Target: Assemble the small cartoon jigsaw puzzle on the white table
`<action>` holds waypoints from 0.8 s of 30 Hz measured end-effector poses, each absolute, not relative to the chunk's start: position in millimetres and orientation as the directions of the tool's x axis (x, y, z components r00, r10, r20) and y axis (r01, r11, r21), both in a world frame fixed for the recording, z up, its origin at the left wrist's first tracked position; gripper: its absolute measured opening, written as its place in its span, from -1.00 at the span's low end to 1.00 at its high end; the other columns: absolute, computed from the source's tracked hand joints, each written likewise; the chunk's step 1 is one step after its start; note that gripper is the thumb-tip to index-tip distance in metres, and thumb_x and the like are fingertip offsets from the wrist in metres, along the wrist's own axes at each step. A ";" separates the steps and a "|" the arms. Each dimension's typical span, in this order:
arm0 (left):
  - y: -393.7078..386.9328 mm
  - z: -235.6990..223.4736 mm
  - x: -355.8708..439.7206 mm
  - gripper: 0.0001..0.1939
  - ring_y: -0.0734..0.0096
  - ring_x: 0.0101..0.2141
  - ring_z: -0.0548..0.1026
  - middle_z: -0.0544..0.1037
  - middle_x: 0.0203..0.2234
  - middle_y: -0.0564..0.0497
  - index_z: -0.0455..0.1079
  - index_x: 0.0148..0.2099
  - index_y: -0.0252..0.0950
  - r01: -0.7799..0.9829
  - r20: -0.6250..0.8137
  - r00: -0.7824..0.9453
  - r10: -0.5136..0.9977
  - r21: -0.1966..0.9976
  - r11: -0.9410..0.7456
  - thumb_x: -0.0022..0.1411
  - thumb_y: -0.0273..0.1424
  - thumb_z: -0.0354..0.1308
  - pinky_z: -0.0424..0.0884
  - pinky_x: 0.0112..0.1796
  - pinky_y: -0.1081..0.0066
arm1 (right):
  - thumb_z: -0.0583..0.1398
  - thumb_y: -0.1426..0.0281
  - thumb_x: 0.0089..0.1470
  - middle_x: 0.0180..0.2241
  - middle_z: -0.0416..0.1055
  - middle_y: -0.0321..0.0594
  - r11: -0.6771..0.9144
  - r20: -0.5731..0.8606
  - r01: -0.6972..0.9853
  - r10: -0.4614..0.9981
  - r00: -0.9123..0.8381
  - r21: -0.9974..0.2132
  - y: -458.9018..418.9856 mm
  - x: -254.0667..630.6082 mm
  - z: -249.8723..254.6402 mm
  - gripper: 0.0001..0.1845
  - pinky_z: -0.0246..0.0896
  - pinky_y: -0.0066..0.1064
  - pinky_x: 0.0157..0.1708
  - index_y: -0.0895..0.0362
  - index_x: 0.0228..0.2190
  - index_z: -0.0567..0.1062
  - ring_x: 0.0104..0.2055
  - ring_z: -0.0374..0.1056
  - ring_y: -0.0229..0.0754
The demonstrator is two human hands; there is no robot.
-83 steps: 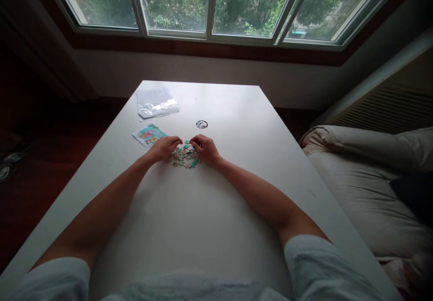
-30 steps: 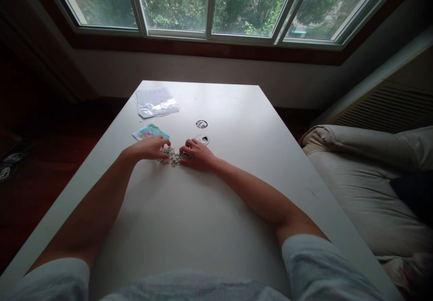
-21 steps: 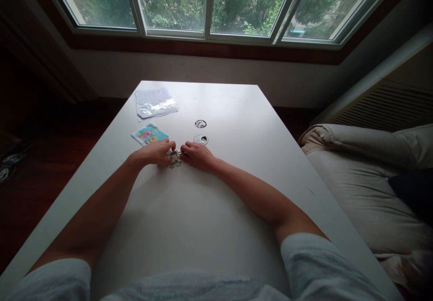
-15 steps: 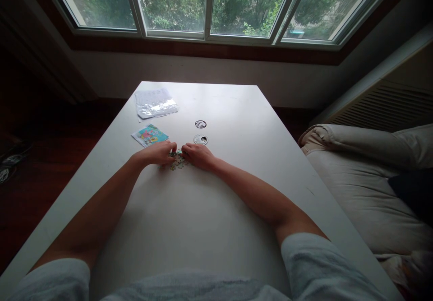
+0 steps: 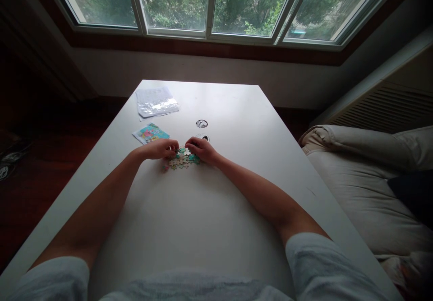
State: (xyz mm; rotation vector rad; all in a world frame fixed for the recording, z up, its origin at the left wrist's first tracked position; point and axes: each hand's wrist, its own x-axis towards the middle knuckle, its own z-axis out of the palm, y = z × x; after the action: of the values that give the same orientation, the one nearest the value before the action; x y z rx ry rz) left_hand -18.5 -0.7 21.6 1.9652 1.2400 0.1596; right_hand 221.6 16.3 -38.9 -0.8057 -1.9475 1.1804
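Note:
A small heap of jigsaw pieces (image 5: pixel 184 160), some pale and some teal, lies on the white table (image 5: pixel 196 219) between my hands. My left hand (image 5: pixel 164 149) is at the heap's left edge with its fingers curled in a pinch, and whatever is in them is too small to make out. From the right, my right hand (image 5: pixel 202 150) reaches over the heap, fingers bent together, the tips at the upper pieces. Its grip is partly hidden. Just beyond my left hand lies a colourful picture sheet (image 5: pixel 150 133), mostly turquoise and pink.
A clear plastic bag with papers (image 5: pixel 157 102) lies at the table's far left. Two round cable holes, the farther one (image 5: pixel 202 123) plainly seen, are set in the tabletop beyond my right hand. A beige sofa (image 5: pixel 345 188) stands to the right, below a window (image 5: pixel 209 7) ahead.
More of the jigsaw heap shows now, spread between the hands with teal pieces visible. My right hand has shifted slightly right and away from me, over the nearer cable hole.

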 end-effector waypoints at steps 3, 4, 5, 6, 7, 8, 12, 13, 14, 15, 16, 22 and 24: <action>2.1 15.8 -20.8 -0.62 0.33 -0.42 0.50 0.55 -0.40 0.03 0.46 -0.17 -0.22 0.658 -0.286 0.509 0.812 0.738 -0.153 0.11 -0.06 0.23 0.39 -0.41 0.45 | 0.20 0.14 0.17 -0.47 0.39 -0.34 0.324 0.255 0.026 0.789 -0.559 -0.946 16.5 218.9 -39.2 -0.70 0.17 -0.45 -0.40 0.13 -0.28 0.49 -0.43 0.26 -0.29; 2.9 14.1 -21.6 -0.61 0.33 -0.41 0.49 0.54 -0.41 0.04 0.45 -0.17 -0.22 0.643 -0.281 0.514 0.810 0.751 -0.148 0.12 -0.04 0.23 0.38 -0.42 0.44 | 0.21 0.15 0.16 -0.45 0.39 -0.33 0.296 0.249 -0.006 0.793 -0.556 -0.955 16.8 218.4 -39.2 -0.71 0.17 -0.46 -0.42 0.13 -0.27 0.49 -0.44 0.26 -0.30; 3.6 12.6 -22.4 -0.61 0.34 -0.42 0.47 0.52 -0.43 0.04 0.45 -0.18 -0.23 0.635 -0.278 0.523 0.806 0.758 -0.151 0.12 -0.02 0.23 0.37 -0.42 0.44 | 0.22 0.16 0.14 -0.44 0.40 -0.33 0.264 0.237 -0.032 0.799 -0.552 -0.964 17.1 218.2 -39.0 -0.71 0.16 -0.47 -0.44 0.13 -0.25 0.49 -0.45 0.25 -0.31; 4.2 11.6 -23.1 -0.61 0.36 -0.44 0.45 0.50 -0.45 0.05 0.44 -0.19 -0.23 0.632 -0.277 0.533 0.800 0.759 -0.158 0.13 -0.02 0.23 0.35 -0.42 0.44 | 0.23 0.17 0.13 -0.43 0.40 -0.33 0.228 0.220 -0.055 0.806 -0.550 -0.972 17.2 218.2 -38.8 -0.72 0.15 -0.47 -0.45 0.12 -0.24 0.49 -0.47 0.24 -0.33; 4.6 11.2 -23.6 -0.62 0.38 -0.46 0.42 0.48 -0.47 0.07 0.43 -0.21 -0.23 0.634 -0.279 0.542 0.793 0.755 -0.167 0.14 -0.02 0.23 0.33 -0.43 0.44 | 0.24 0.18 0.12 -0.42 0.41 -0.34 0.191 0.201 -0.075 0.812 -0.549 -0.979 17.0 218.3 -38.4 -0.72 0.15 -0.48 -0.47 0.12 -0.24 0.48 -0.49 0.23 -0.34; 4.9 11.2 -23.8 -0.62 0.39 -0.47 0.40 0.46 -0.49 0.08 0.43 -0.23 -0.23 0.640 -0.282 0.547 0.788 0.748 -0.177 0.15 -0.02 0.22 0.31 -0.44 0.44 | 0.24 0.18 0.12 -0.41 0.41 -0.34 0.157 0.183 -0.094 0.816 -0.548 -0.983 16.5 218.6 -37.8 -0.73 0.14 -0.49 -0.48 0.11 -0.23 0.48 -0.50 0.23 -0.35; 4.0 15.1 -22.0 -0.63 0.42 -0.51 0.33 0.39 -0.54 0.10 0.40 -0.29 -0.24 0.673 -0.299 0.546 0.782 0.713 -0.198 0.17 -0.01 0.20 0.22 -0.48 0.44 | 0.25 0.23 0.10 -0.36 0.45 -0.31 0.071 0.144 -0.153 0.826 -0.544 -0.986 13.1 219.9 -35.0 -0.74 0.17 -0.50 -0.45 0.10 -0.19 0.49 -0.43 0.32 -0.34; 3.5 16.3 -21.2 -0.63 0.42 -0.51 0.32 0.38 -0.55 0.10 0.39 -0.30 -0.24 0.677 -0.302 0.546 0.781 0.708 -0.199 0.18 -0.01 0.19 0.21 -0.48 0.44 | 0.25 0.25 0.10 -0.33 0.47 -0.29 0.057 0.137 -0.161 0.827 -0.545 -0.985 12.4 220.3 -34.1 -0.74 0.18 -0.50 -0.44 0.09 -0.18 0.49 -0.39 0.35 -0.33; 3.0 17.3 -20.6 -0.63 0.42 -0.51 0.32 0.37 -0.55 0.10 0.39 -0.30 -0.24 0.680 -0.305 0.547 0.780 0.705 -0.201 0.18 -0.02 0.19 0.20 -0.48 0.45 | 0.26 0.26 0.09 -0.31 0.48 -0.28 0.046 0.132 -0.168 0.828 -0.545 -0.985 11.8 220.7 -33.1 -0.73 0.20 -0.51 -0.42 0.09 -0.17 0.49 -0.36 0.37 -0.32; 2.6 18.0 -20.1 -0.64 0.42 -0.51 0.31 0.37 -0.55 0.10 0.38 -0.30 -0.24 0.682 -0.306 0.549 0.778 0.703 -0.205 0.18 -0.02 0.19 0.20 -0.49 0.45 | 0.27 0.27 0.08 -0.31 0.49 -0.28 0.038 0.129 -0.175 0.828 -0.546 -0.984 11.2 221.2 -32.1 -0.73 0.21 -0.51 -0.40 0.09 -0.16 0.50 -0.34 0.38 -0.31; 2.3 18.4 -19.7 -0.63 0.42 -0.51 0.31 0.38 -0.55 0.10 0.38 -0.31 -0.24 0.683 -0.304 0.550 0.778 0.700 -0.210 0.18 -0.02 0.19 0.19 -0.49 0.45 | 0.28 0.27 0.08 -0.31 0.50 -0.28 0.032 0.129 -0.184 0.827 -0.547 -0.982 10.6 221.7 -30.8 -0.72 0.22 -0.51 -0.38 0.09 -0.16 0.50 -0.33 0.39 -0.31; 2.6 18.2 -20.4 -0.62 0.42 -0.46 0.34 0.45 -0.49 0.09 0.42 -0.29 -0.25 0.688 -0.255 0.568 0.782 0.669 -0.281 0.13 -0.02 0.23 0.21 -0.46 0.46 | 0.29 0.11 0.12 -0.32 0.51 -0.25 -0.040 0.123 -0.261 0.808 -0.576 -0.964 6.5 224.4 -23.7 -0.65 0.33 -0.43 -0.25 0.11 -0.19 0.53 -0.29 0.42 -0.26; 3.1 17.6 -21.0 -0.63 0.42 -0.45 0.36 0.46 -0.47 0.08 0.44 -0.25 -0.26 0.680 -0.260 0.582 0.771 0.675 -0.285 0.15 -0.04 0.22 0.22 -0.44 0.46 | 0.30 0.07 0.11 -0.33 0.52 -0.23 -0.074 0.102 -0.273 0.809 -0.579 -0.959 5.7 224.7 -22.5 -0.61 0.35 -0.41 -0.22 0.12 -0.20 0.53 -0.28 0.43 -0.24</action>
State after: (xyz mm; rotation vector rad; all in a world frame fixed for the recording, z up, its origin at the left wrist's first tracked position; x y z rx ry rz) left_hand -21.0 3.1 17.6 2.0328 1.1530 0.1478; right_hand 224.7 5.7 -22.5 -0.6110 -1.4146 1.7590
